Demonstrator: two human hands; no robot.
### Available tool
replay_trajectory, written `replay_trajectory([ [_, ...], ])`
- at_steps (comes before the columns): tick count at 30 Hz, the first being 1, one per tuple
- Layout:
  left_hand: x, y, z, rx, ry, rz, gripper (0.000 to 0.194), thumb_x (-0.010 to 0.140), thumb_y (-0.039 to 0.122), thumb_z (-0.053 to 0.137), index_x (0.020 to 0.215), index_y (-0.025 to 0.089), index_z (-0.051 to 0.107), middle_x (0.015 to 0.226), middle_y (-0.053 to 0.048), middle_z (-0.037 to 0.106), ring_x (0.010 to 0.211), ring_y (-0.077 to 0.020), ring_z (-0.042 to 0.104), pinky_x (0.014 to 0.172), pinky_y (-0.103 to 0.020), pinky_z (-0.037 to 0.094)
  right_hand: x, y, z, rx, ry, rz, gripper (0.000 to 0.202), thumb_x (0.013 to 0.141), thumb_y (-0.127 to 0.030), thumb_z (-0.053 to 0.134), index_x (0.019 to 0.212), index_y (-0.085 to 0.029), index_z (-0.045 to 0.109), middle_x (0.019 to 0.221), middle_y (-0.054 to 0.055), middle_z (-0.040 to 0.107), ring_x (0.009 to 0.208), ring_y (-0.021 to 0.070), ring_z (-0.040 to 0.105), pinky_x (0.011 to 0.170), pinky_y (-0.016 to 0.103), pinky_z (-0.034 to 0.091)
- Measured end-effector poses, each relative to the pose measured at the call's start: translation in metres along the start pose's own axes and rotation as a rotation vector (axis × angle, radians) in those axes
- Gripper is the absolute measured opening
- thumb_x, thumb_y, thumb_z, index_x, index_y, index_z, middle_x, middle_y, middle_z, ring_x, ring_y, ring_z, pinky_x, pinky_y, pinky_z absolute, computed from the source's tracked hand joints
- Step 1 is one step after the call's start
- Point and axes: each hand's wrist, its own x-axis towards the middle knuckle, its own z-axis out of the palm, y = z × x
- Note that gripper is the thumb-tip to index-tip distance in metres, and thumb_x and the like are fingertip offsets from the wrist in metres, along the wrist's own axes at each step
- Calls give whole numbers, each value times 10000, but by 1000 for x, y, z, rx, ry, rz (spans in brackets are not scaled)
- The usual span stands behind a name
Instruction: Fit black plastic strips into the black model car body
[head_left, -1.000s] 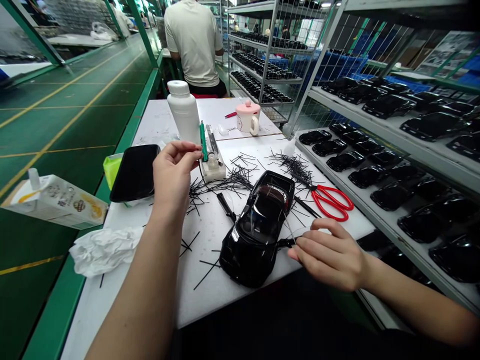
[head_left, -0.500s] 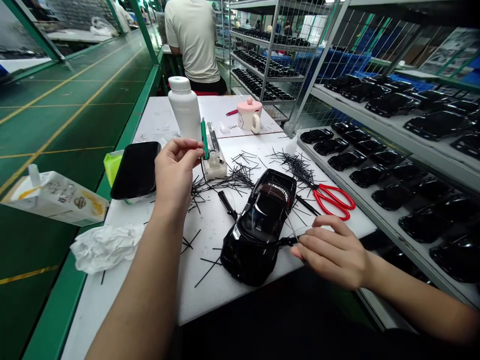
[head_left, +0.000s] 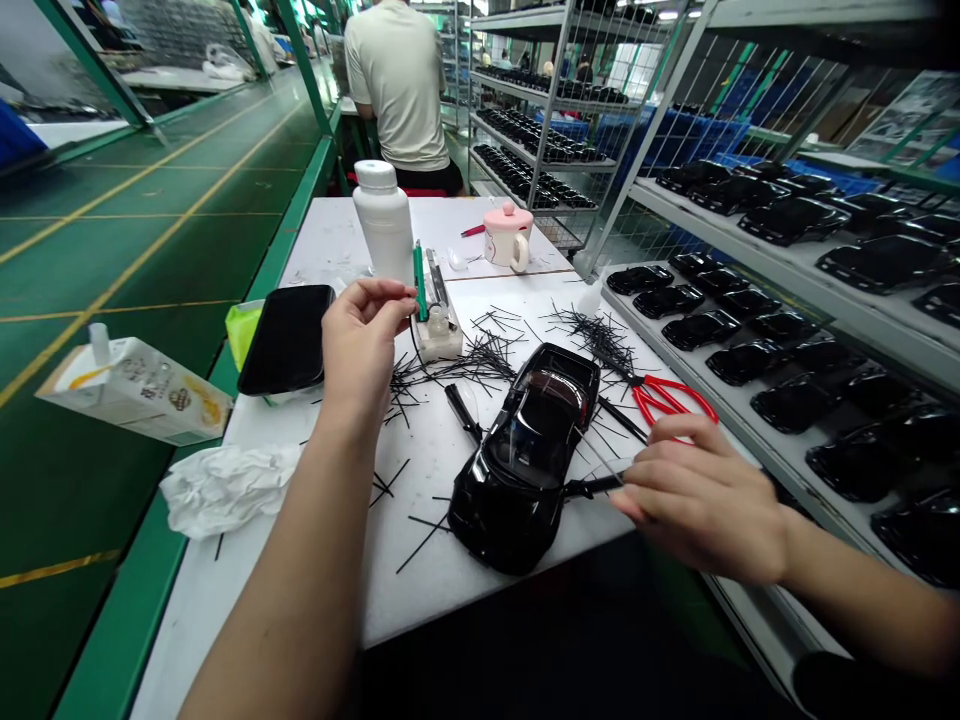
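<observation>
A glossy black model car [head_left: 525, 455] lies on the white table, its doors standing out on both sides. My left hand [head_left: 364, 335] is raised beside the green pen-like tool [head_left: 420, 283], thumb and fingertips pinched; what they hold, if anything, is too small to tell. Right of the car, my right hand [head_left: 701, 498] has closed fingers around a thin metal tool [head_left: 600, 455] that points toward the car's side. Thin black strips [head_left: 487, 360] lie in a heap behind the car. Red-handled scissors [head_left: 675, 395] rest just behind my right hand.
On the table are a white bottle [head_left: 384, 225], a lidded pink cup [head_left: 508, 238], a small bottle in a block [head_left: 439, 335], a black tray-like object [head_left: 286, 340] and crumpled tissue [head_left: 225, 490]. A drink carton [head_left: 142, 390] stands left. Racks of car bodies [head_left: 701, 330] line the right.
The view has shifted slightly, moving the table's contents a little rightward. My right hand has moved a little away from the car with the thin tool. My left hand keeps its pinch.
</observation>
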Motion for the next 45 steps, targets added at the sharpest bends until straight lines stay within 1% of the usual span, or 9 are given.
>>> replay_trajectory([
  [2, 2, 1, -3, 0, 17, 1, 132, 664, 97, 680, 722, 189, 606, 851, -26, 687, 807, -147, 644, 758, -263, 512, 20, 10, -12, 84, -8, 72, 224, 979, -148, 535, 764, -212, 546, 608, -33, 620, 501, 108, 550, 711, 377, 478],
  [5, 4, 1, -8, -10, 52, -29, 130, 656, 111, 689, 733, 186, 616, 860, -25, 692, 798, -135, 631, 755, -251, 498, 60, 36, -8, 223, 206, 129, 201, 942, -153, 588, 773, -237, 520, 619, -35, 576, 533, 122, 543, 649, 360, 464],
  [7, 6, 0, -11, -19, 70, -43, 132, 649, 121, 695, 738, 185, 622, 856, -23, 693, 793, -131, 623, 749, -244, 488, 90, 58, 15, 296, 334, 163, 222, 909, -173, 639, 755, -242, 494, 639, -28, 543, 593, 142, 553, 559, 315, 431],
  [10, 8, -3, -16, -23, 85, -42, 125, 645, 142, 695, 729, 183, 613, 843, -24, 689, 778, -131, 615, 730, -245, 479, 129, 88, 64, 538, 274, 400, 276, 924, -265, 618, 724, -241, 428, 650, -27, 544, 609, 143, 561, 578, 305, 429],
  [14, 10, -6, -21, -28, 83, -57, 116, 656, 166, 693, 739, 182, 613, 846, -35, 694, 772, -140, 617, 732, -262, 483, 155, 109, 117, 589, 240, 455, 308, 936, -330, 588, 716, -240, 393, 612, -34, 532, 577, 141, 547, 578, 306, 402],
  [17, 8, -5, -22, -39, 73, -67, 114, 663, 174, 696, 744, 187, 616, 863, -42, 704, 805, -156, 632, 761, -281, 492, 159, 115, 134, 610, 217, 480, 298, 931, -329, 584, 720, -239, 395, 610, -29, 537, 575, 148, 550, 564, 306, 383],
  [33, 5, 0, -21, -71, 68, -71, 114, 671, 165, 694, 748, 187, 612, 886, -41, 711, 839, -155, 642, 791, -281, 493, 153, 117, 160, 633, -54, 555, 318, 858, -316, 670, 667, -217, 436, 573, -45, 521, 550, 134, 486, 561, 281, 371],
  [41, 7, 0, -23, -67, 90, -64, 115, 673, 157, 688, 750, 192, 610, 886, -41, 709, 826, -157, 642, 779, -286, 499, 148, 119, 163, 683, 57, 582, 321, 882, -371, 653, 689, -225, 441, 563, -36, 552, 523, 146, 523, 527, 292, 377],
  [45, 7, 0, -23, -68, 93, -61, 108, 679, 142, 685, 740, 195, 613, 882, -43, 711, 831, -162, 641, 781, -293, 505, 151, 124, 145, 706, 267, 577, 339, 901, -434, 634, 723, -244, 416, 591, -29, 567, 532, 140, 524, 540, 303, 394],
])
